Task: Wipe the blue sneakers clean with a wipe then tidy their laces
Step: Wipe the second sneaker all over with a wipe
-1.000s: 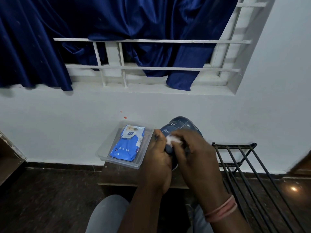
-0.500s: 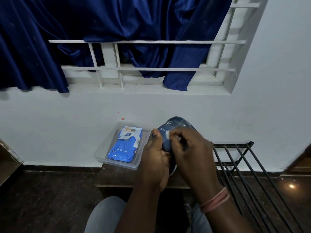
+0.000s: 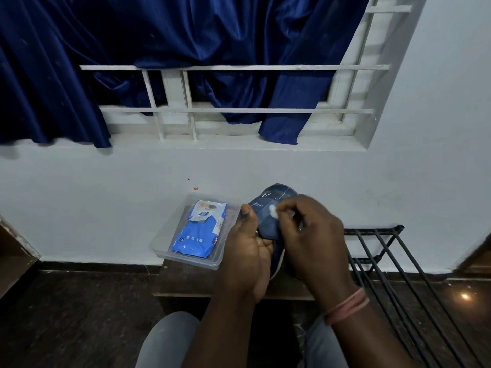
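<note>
between both hands, blue sneaker (image 3: pixel 268 216) points toe-up toward the wall.

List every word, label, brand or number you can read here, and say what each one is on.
Blue plastic wipes pack in the clear plastic tray: a white label, a dark badge and a barcode sticker, all too small and blurred to read.
Blue sneaker: pale marks near the toe, not legible.
Nothing else carries text.

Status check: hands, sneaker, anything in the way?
Left hand grips blue sneaker from below. Right hand pinches white wipe against its upper. Wipe pack sits in clear tray beside; nothing blocking.
</note>
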